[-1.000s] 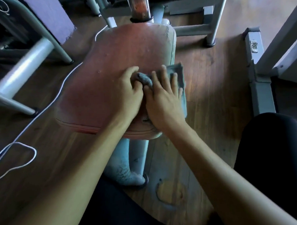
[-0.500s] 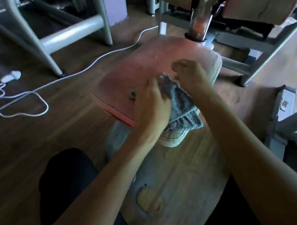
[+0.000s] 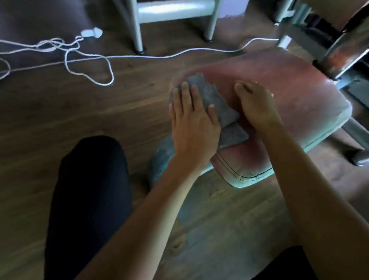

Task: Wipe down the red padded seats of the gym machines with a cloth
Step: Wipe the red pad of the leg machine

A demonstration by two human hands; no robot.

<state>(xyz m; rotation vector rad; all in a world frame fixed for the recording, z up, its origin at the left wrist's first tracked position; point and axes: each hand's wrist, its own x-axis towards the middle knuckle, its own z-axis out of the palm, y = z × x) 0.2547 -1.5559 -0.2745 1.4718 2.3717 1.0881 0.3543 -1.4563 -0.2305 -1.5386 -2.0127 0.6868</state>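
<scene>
Bare seat (image 3: pixel 293 98) rightward, chrome post (image 3: pixel 343 52) at its far end.

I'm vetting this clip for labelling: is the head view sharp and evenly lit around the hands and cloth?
Head view: mild blur throughout, left hand, right hand and cloth readable; light dim and uneven, brighter on the red seat, floor darker at left; glare on the white frame tube at top; wide-angle bending near the edges.

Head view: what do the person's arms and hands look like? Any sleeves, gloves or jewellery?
The left hand and right hand are bare: no gloves, rings or watch visible. Both forearms are uncovered, no sleeve in frame. Black trousers cover the knee.
</scene>
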